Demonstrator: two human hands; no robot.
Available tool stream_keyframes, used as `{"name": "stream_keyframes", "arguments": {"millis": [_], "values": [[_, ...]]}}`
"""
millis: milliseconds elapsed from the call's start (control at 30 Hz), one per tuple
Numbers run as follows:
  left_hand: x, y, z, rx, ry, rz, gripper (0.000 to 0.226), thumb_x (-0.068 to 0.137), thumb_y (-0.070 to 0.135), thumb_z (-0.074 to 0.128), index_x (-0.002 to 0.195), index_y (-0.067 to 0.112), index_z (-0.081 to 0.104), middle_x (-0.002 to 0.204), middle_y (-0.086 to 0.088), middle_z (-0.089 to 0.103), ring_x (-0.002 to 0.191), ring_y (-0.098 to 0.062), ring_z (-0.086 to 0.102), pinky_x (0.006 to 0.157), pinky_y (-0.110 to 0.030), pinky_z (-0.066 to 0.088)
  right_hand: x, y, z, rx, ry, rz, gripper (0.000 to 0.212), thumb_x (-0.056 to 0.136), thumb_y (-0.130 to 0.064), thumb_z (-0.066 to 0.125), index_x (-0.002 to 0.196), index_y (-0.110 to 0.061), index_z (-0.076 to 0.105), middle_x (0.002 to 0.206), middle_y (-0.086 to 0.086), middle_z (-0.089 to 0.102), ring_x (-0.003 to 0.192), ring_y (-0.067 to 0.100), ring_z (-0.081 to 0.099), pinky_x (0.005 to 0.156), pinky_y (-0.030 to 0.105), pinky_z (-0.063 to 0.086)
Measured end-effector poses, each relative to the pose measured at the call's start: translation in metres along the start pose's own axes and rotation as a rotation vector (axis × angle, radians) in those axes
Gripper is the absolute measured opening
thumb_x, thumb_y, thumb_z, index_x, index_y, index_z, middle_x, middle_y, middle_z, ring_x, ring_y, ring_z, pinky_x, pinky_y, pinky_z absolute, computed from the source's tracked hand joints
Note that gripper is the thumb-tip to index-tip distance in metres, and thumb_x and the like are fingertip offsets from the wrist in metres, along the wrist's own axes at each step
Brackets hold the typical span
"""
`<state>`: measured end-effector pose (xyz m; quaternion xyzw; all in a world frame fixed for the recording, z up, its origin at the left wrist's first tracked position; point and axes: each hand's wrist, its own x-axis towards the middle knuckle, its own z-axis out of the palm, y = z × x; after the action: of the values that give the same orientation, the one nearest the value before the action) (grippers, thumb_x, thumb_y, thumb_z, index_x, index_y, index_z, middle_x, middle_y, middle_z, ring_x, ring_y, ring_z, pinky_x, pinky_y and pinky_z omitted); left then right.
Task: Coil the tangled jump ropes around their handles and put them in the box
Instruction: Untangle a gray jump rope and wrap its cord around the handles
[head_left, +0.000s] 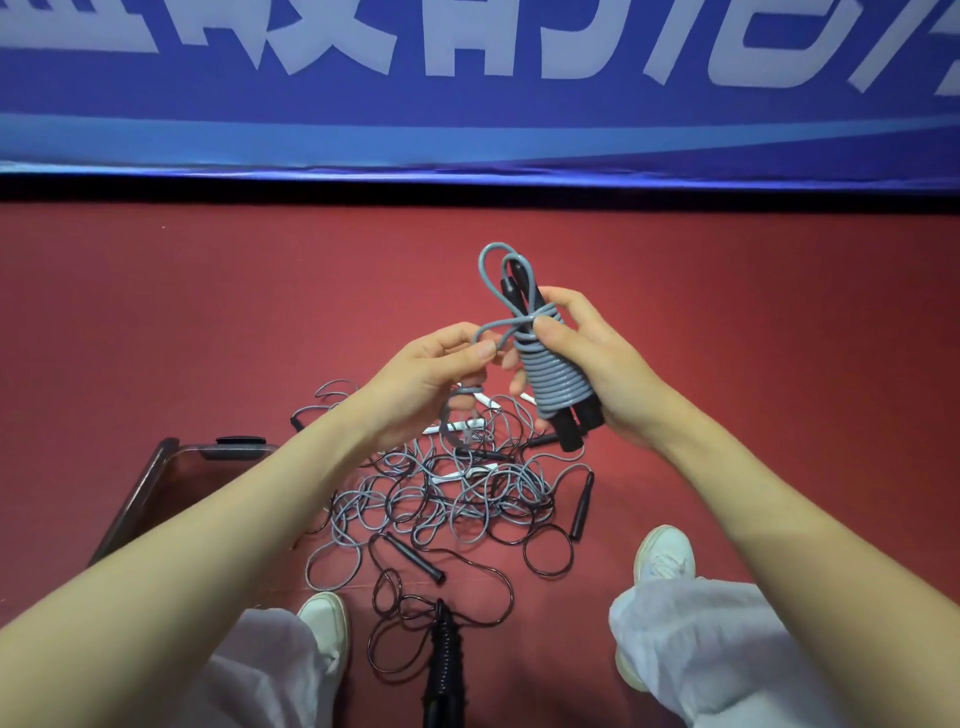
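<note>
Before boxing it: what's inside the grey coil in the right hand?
Two black handles, ends poking out above and below the grey coil. Their middles are hidden by the wraps and right hand.

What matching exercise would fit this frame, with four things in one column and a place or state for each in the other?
Things:
1. grey rope
2. left hand
3. box
4. black rope

Places or states:
A. partly coiled, lying between the white shoes
B. pinching a loose grey loop
C. wound round black handles, gripped by the right hand
D. low at the left on the red floor

Pairs: 1-C, 2-B, 3-D, 4-A
</note>
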<state>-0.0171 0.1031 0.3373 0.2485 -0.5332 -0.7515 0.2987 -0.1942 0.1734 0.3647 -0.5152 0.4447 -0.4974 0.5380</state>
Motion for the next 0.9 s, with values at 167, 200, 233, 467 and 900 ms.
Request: {"name": "stream_keyframes", "arguments": {"millis": [167, 200, 233, 467, 900], "values": [[-0.005, -0.004, 0.003, 0.373, 0.052, 0.017, 0.014, 0.091, 0.017, 0.062, 0.088, 0.003, 0.059, 0.061, -0.002, 0.038, 0.048, -0.006, 0.03, 0.045, -0.014, 0.026, -0.001, 0.002, 0.002, -0.041, 0.067, 0.131, 0.034, 0.092, -0.045, 0.053, 0.104, -0.016, 0.041, 0.073, 0.011, 0.058, 0.054, 0.024, 0.052, 0.039, 0.026, 0.044], [-0.006, -0.003, 0.003, 0.408, 0.061, 0.017, 0.012, 0.091, 0.017, 0.062, 0.087, 0.006, 0.059, 0.059, 0.0, 0.039, 0.048, -0.006, 0.032, 0.045, -0.014, 0.028, 0.0, 0.002, 0.004, -0.057, 0.07, 0.142, 0.04, 0.089, -0.051, 0.051, 0.102, -0.015, 0.04, 0.07, 0.01, 0.058, 0.052, 0.023, 0.051, 0.038, 0.025, 0.043], [-0.007, -0.003, 0.003, 0.445, 0.061, 0.02, 0.012, 0.09, 0.02, 0.063, 0.085, 0.009, 0.06, 0.058, 0.001, 0.042, 0.047, -0.007, 0.033, 0.046, -0.014, 0.029, 0.0, 0.002, 0.005, -0.055, 0.075, 0.153, 0.041, 0.089, -0.053, 0.049, 0.101, -0.015, 0.04, 0.068, 0.009, 0.058, 0.05, 0.023, 0.051, 0.038, 0.025, 0.043], [-0.011, 0.007, -0.017, 0.591, -0.115, 0.004, 0.033, 0.083, 0.055, 0.064, 0.082, 0.023, 0.07, 0.074, 0.008, 0.06, 0.062, -0.009, 0.045, 0.056, -0.016, 0.036, -0.002, 0.001, 0.001, 0.017, -0.027, 0.199, 0.02, 0.099, -0.037, 0.043, 0.097, -0.018, 0.041, 0.066, 0.013, 0.057, 0.045, 0.023, 0.052, 0.035, 0.024, 0.043], [-0.002, -0.001, -0.022, 0.249, -0.005, -0.182, 0.017, 0.071, 0.003, 0.067, 0.074, 0.016, 0.076, 0.066, 0.0, 0.065, 0.054, -0.008, 0.053, 0.053, -0.019, 0.043, -0.009, -0.008, 0.001, -0.267, -0.463, 0.461, 0.038, 0.089, -0.033, 0.058, 0.11, -0.009, 0.037, 0.069, 0.013, 0.058, 0.047, 0.023, 0.052, 0.034, 0.023, 0.042]]}}
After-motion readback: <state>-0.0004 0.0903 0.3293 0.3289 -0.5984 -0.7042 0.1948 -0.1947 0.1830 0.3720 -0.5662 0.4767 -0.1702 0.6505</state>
